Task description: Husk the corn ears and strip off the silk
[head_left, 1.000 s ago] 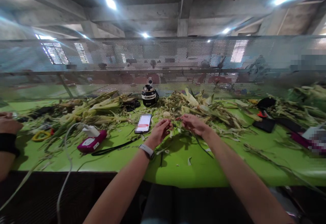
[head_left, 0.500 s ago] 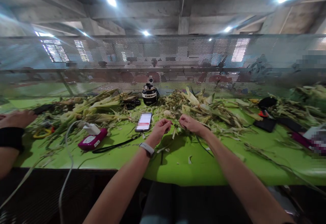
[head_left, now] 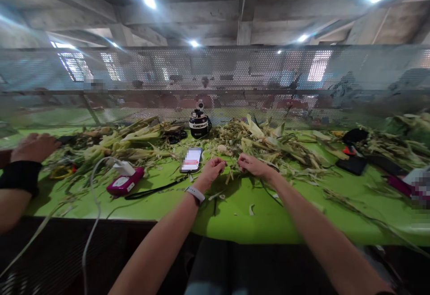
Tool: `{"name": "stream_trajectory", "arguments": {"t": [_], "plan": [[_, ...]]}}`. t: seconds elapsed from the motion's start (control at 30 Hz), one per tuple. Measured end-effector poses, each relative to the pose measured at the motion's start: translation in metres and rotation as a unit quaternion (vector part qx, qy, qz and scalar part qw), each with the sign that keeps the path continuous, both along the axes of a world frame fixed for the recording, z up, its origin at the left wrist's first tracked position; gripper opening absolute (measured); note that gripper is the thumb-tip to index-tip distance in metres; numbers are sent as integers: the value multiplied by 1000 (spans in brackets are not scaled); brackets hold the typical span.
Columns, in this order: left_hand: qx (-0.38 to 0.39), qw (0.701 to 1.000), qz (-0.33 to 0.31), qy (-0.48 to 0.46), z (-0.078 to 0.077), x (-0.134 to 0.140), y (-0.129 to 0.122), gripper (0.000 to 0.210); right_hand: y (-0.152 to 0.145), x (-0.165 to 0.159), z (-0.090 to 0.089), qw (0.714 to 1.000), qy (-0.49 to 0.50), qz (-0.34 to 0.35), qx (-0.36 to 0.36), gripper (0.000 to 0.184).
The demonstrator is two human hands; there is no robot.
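My left hand [head_left: 212,171], with a pale watch band [head_left: 195,193] at its wrist, has its fingers pinched together above the green tabletop [head_left: 231,228]. A short gap away, my right hand [head_left: 251,164] is also closed, thumb against fingers, facing the left one. Whatever lies between the fingertips is too small to make out. Right behind the hands spreads a heap of torn corn husks [head_left: 265,138], and loose husk shreds lie beneath them. A lit phone [head_left: 191,160] rests just left of my left hand.
A black bottle [head_left: 199,125] stands at the back before a perforated metal screen [head_left: 228,71]. Leftward are more husks [head_left: 134,138], a purple power block [head_left: 125,182] with a white cable, and another person's hand [head_left: 35,148]. A black pouch [head_left: 352,165] lies right.
Both my hands stay nearly in place, still pinched. The other person's hand at the left has moved slightly right and up. The whole view has shifted a little.
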State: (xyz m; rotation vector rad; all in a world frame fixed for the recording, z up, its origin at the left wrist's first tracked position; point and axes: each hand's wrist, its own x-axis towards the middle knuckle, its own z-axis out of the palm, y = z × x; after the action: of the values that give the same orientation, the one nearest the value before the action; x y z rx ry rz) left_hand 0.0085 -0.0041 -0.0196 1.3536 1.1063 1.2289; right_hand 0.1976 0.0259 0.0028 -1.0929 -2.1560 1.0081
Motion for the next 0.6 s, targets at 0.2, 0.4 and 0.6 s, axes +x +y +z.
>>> {"name": "stream_trajectory", "arguments": {"t": [0.2,0.4,0.6], "plan": [[45,998,-34,27,3,1,-1,12,3,4,2,996,84,-19,-10,40],[142,983,-26,109,6,1,-5,10,-3,-2,3,992,99,16,-82,42],[206,970,31,122,6,3,-7,16,-3,-7,1,993,94,-6,-69,38]]}}
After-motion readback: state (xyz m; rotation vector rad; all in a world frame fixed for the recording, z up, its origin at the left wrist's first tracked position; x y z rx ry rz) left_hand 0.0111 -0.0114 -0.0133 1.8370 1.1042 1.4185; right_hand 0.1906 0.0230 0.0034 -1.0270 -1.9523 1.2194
